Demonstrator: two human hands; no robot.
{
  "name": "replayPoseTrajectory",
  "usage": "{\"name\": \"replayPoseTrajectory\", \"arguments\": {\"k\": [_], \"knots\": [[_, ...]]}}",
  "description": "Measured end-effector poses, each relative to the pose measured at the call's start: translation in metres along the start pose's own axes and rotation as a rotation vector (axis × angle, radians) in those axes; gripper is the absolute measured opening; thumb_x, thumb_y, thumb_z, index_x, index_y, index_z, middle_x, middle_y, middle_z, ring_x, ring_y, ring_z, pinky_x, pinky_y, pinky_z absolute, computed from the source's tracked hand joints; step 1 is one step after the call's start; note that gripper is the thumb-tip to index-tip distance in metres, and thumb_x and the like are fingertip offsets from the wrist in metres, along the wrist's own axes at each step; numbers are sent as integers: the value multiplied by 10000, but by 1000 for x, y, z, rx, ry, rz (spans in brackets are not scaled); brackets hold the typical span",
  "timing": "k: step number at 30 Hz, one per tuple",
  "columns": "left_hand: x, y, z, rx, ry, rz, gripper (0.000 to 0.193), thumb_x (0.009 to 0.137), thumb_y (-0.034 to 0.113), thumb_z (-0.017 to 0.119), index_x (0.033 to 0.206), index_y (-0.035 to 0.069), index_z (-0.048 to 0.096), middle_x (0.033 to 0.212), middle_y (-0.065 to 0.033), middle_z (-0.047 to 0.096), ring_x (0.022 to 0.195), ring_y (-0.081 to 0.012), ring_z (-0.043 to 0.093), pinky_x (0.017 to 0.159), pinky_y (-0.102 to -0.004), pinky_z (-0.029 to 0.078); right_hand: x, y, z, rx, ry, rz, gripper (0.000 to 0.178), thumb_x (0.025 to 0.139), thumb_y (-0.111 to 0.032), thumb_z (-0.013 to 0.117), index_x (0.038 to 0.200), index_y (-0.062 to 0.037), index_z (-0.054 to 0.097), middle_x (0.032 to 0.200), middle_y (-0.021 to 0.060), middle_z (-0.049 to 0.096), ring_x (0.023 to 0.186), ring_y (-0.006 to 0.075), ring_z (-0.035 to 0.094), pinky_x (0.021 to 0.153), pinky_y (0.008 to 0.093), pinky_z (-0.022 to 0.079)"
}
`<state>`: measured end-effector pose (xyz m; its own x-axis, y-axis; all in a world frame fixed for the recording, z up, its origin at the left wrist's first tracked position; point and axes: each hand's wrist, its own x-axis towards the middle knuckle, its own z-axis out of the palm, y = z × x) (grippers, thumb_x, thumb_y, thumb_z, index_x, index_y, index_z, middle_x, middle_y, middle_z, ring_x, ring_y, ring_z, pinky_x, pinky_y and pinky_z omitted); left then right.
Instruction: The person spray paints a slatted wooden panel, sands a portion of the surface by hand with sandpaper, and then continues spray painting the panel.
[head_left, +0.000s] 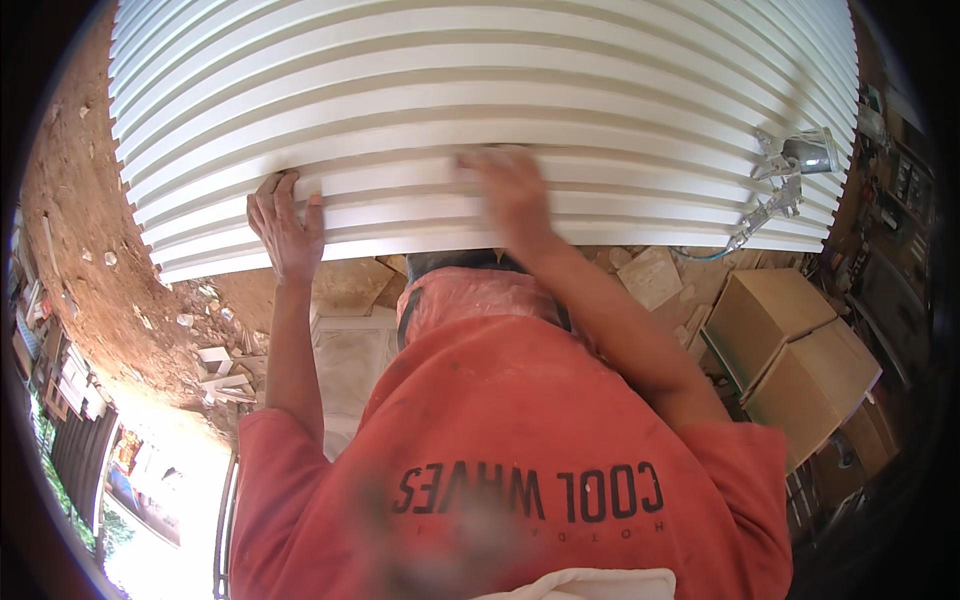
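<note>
A large white panel (400, 92) with long parallel ridges and grooves lies in front of me. My left hand (287, 222) rests on its near part, fingers spread over the ridges with the tips at a groove; nothing shows in it. To the right, my right hand (515, 197) is on the ridges too, smeared by motion. Its fingers reach left along a groove, and whether they hold anything cannot be made out. A metal spray gun (782, 190) with a grey cup lies on the panel's right end, a blue hose (705, 256) running from it.
Two brown box-like pieces (800, 350) stand at the lower right, below the panel's edge. Wood offcuts (225, 378) and scraps are scattered on the brown dirt ground (95, 210) at left. Tools and clutter line the far right. Bright daylight enters at lower left.
</note>
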<state>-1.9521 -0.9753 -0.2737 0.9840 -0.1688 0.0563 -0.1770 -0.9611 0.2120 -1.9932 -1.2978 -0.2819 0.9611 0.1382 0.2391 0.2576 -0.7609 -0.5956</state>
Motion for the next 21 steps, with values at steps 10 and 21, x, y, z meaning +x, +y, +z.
{"name": "replayPoseTrajectory", "arguments": {"k": [10,21], "knots": [[-3,5,3,-82,27,-48,559,842,496,728,1250,142,587,1282,-74,497,1286,-301,414,1177,-556,208,2,9,-29,-75,-79,76,309,747,-81,656,1055,-83,661,1070,58,683,985,261,629,894,450,477],[0,5,1,-99,49,-71,533,804,452,773,1213,154,604,1239,-55,510,1258,-277,440,1176,-548,219,6,12,-24,-98,-125,-24,337,743,-82,659,1079,-81,671,1093,90,683,999,288,622,882,434,479]]}}
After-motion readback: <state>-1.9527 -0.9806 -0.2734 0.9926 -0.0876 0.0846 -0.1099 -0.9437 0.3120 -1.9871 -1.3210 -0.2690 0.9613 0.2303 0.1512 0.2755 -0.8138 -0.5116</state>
